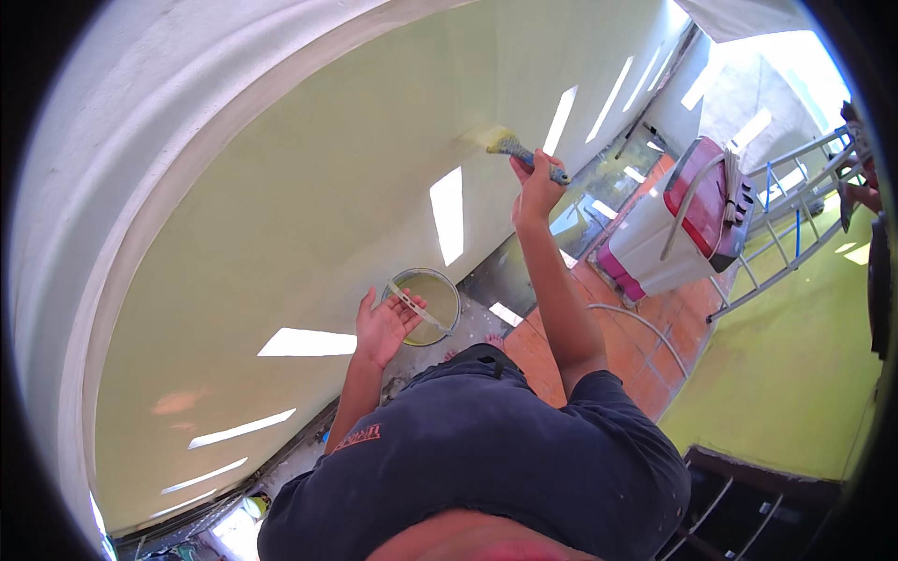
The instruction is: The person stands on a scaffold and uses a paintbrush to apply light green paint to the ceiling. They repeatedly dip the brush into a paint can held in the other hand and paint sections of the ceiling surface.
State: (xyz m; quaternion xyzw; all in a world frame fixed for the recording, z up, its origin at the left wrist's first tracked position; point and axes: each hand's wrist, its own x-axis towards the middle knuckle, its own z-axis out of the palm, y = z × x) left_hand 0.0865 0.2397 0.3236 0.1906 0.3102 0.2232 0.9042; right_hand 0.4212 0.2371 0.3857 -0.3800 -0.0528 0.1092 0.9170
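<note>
My right hand (538, 187) is raised against the pale green wall (309, 215), its fingers wrapped round the handle of a paintbrush (510, 146). The yellowish bristles touch the wall, or nearly so, beside a smear of wetter paint. Lower and to the left, my left hand (383, 327) is turned palm up, with its fingers hooked under the strap handle (426, 313) of a round paint bucket (457, 301). Pale paint shows inside the bucket. Whether the bucket hangs or rests on the floor, I cannot tell.
To the right, a white and red washing machine (666, 248) stands on orange tiles (613, 341), with a hose on the floor. An aluminium ladder (781, 229) leans behind it, with a person partly in view at the right edge. Bright sunlight patches (447, 215) fall across the wall.
</note>
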